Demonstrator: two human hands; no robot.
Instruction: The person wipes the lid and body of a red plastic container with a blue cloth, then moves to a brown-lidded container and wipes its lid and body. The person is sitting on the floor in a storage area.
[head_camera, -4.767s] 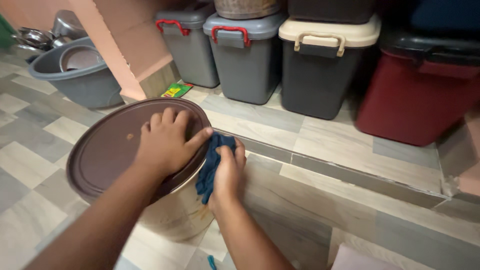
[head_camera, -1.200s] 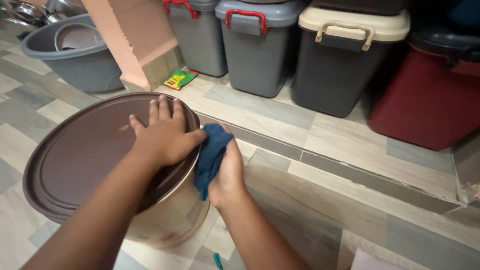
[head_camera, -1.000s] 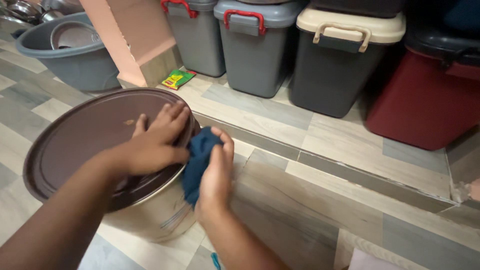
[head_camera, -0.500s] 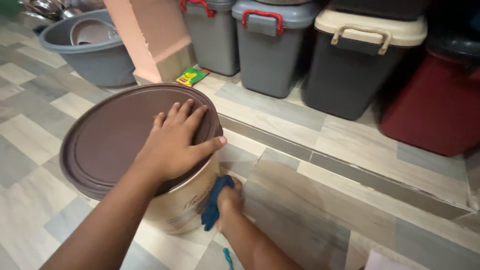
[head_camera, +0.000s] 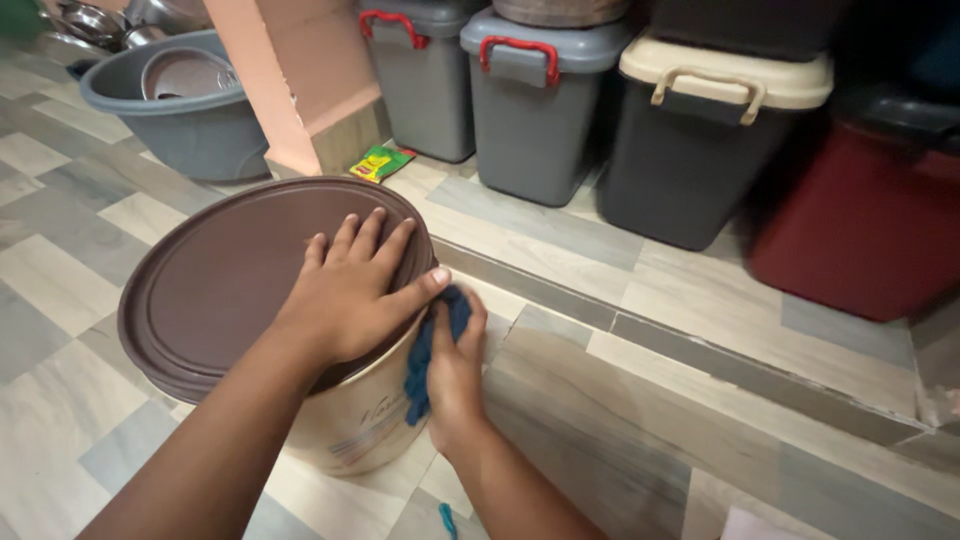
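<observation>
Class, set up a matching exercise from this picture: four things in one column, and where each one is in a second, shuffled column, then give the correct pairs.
Things:
1. left hand
2. blue cloth
3. green packet
4. grey basin

Places:
A. on the floor by the pink pillar
B. flat on the brown lid
C. far left, holding metal dishes
D. pressed against the tub's side by the right hand

Pairs: 1-B, 2-D, 3-A, 4-C
</observation>
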